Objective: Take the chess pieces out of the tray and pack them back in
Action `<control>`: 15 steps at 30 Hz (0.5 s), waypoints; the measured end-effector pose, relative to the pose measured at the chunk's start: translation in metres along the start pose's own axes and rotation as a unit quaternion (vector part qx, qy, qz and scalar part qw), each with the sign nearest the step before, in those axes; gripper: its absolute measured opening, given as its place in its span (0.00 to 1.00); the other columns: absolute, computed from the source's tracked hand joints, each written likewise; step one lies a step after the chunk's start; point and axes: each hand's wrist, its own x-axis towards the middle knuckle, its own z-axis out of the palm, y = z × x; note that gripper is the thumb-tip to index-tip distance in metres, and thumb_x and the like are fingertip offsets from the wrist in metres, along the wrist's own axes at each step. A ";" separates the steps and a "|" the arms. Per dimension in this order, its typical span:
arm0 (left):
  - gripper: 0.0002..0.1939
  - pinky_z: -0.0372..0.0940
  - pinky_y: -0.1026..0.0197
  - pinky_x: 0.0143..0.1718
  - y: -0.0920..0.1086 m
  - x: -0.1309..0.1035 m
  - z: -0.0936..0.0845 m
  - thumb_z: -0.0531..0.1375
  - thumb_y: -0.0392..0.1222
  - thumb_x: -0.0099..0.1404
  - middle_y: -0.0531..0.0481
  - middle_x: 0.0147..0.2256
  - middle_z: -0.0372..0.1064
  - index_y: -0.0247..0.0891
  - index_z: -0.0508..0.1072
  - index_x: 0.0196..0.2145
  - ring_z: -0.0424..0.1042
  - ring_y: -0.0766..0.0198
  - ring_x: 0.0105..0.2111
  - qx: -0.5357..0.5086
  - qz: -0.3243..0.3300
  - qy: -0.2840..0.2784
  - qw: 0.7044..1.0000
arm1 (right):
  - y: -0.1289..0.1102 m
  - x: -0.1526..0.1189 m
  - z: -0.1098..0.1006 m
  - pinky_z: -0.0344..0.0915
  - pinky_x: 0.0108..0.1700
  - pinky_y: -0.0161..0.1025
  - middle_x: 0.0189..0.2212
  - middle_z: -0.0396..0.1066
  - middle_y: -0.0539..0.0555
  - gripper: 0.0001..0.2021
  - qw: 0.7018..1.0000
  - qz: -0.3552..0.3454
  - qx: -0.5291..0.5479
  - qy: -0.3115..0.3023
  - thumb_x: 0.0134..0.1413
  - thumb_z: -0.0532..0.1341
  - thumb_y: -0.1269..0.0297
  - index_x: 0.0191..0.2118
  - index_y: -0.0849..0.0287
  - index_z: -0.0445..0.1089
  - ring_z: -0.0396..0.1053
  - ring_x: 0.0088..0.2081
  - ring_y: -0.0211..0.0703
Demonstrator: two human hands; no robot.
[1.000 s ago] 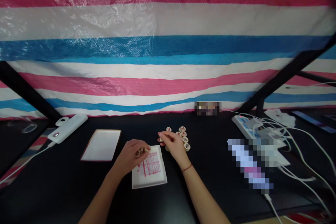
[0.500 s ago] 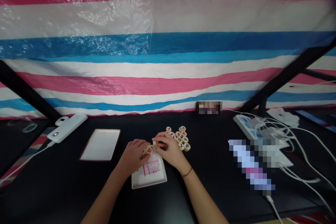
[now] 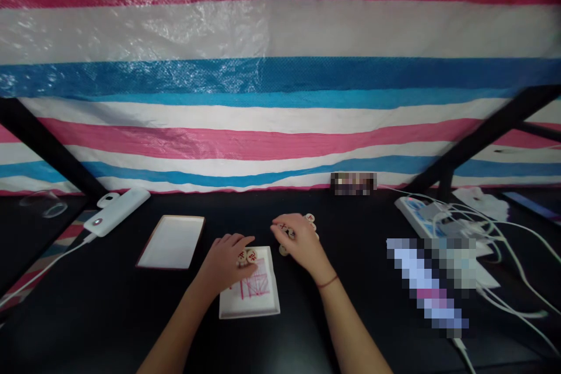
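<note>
Spanning the far left corner of the white tray (image 3: 234, 305), the left hand (image 3: 224, 263) has its thumb and forefinger spread well apart, with two round game pieces (image 3: 251, 255) marked with red characters showing in the gap; whether the palm presses on them cannot be told. The right hand (image 3: 298, 241) is to the right of the tray, its thumb and fingers curled close together over a cluster of similar pieces (image 3: 310, 218), some visible between the fingers and others past the knuckles; I cannot tell whether it grips one. A thin reddish cord (image 3: 328, 283) circles the right wrist. The tray sits on the black desk (image 3: 280, 342), a pink-red line drawing on its surface partly under the left thumb. Left of the tray, well apart from it, lies a shallow box part (image 3: 173, 242) with a white inside and a brownish edge. Farther left is a white device (image 3: 117, 212) with a cable plugged into its near end. On the right, a power strip (image 3: 414, 214) carries plugs and tangled white cables (image 3: 521, 310), beside a pixelated slab. Behind everything hangs a striped sheet (image 3: 219, 140).
</note>
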 end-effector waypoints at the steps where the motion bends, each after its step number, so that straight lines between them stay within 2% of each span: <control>1: 0.27 0.61 0.52 0.48 0.003 0.001 -0.002 0.62 0.46 0.59 0.45 0.49 0.70 0.43 0.67 0.56 0.68 0.53 0.47 0.007 -0.004 -0.007 1.000 | 0.011 0.006 -0.008 0.63 0.48 0.43 0.38 0.76 0.56 0.09 0.998 0.038 -0.044 0.004 0.58 0.59 0.62 0.38 0.57 0.75 0.71 0.43 0.46; 3: 0.26 0.61 0.53 0.48 0.009 0.003 -0.004 0.61 0.46 0.60 0.45 0.51 0.68 0.44 0.66 0.57 0.67 0.54 0.48 0.013 -0.010 -0.022 1.000 | 0.034 0.018 -0.026 0.62 0.49 0.39 0.42 0.75 0.55 0.11 0.977 0.149 -0.152 -0.024 0.59 0.56 0.62 0.42 0.57 0.74 0.70 0.45 0.44; 5: 0.23 0.61 0.54 0.48 0.013 0.004 -0.003 0.60 0.43 0.63 0.46 0.51 0.69 0.43 0.67 0.56 0.67 0.55 0.49 0.018 -0.007 -0.033 0.999 | 0.055 0.026 -0.040 0.63 0.45 0.39 0.41 0.75 0.58 0.13 0.960 0.204 -0.189 -0.034 0.59 0.55 0.63 0.43 0.60 0.74 0.71 0.42 0.46; 7: 0.19 0.61 0.54 0.46 0.014 0.004 -0.001 0.58 0.41 0.64 0.47 0.48 0.70 0.43 0.69 0.53 0.67 0.55 0.47 0.027 0.001 -0.036 0.999 | 0.069 0.031 -0.047 0.63 0.38 0.38 0.36 0.76 0.59 0.13 0.945 0.242 -0.210 -0.065 0.57 0.57 0.61 0.42 0.61 0.75 0.73 0.38 0.48; 11: 0.17 0.61 0.55 0.44 0.010 0.002 0.005 0.57 0.40 0.66 0.48 0.46 0.71 0.44 0.69 0.53 0.68 0.56 0.46 0.038 0.010 -0.034 0.999 | 0.079 0.035 -0.037 0.62 0.35 0.36 0.33 0.77 0.58 0.12 0.927 0.271 -0.225 -0.124 0.51 0.62 0.59 0.37 0.60 0.76 0.74 0.36 0.48; 15: 0.17 0.61 0.56 0.43 0.006 0.000 0.007 0.57 0.41 0.67 0.48 0.45 0.71 0.43 0.69 0.53 0.68 0.57 0.45 0.039 0.014 -0.025 0.999 | 0.078 0.040 -0.023 0.62 0.37 0.37 0.35 0.77 0.60 0.09 0.924 0.279 -0.227 -0.131 0.46 0.64 0.66 0.37 0.61 0.76 0.73 0.40 0.50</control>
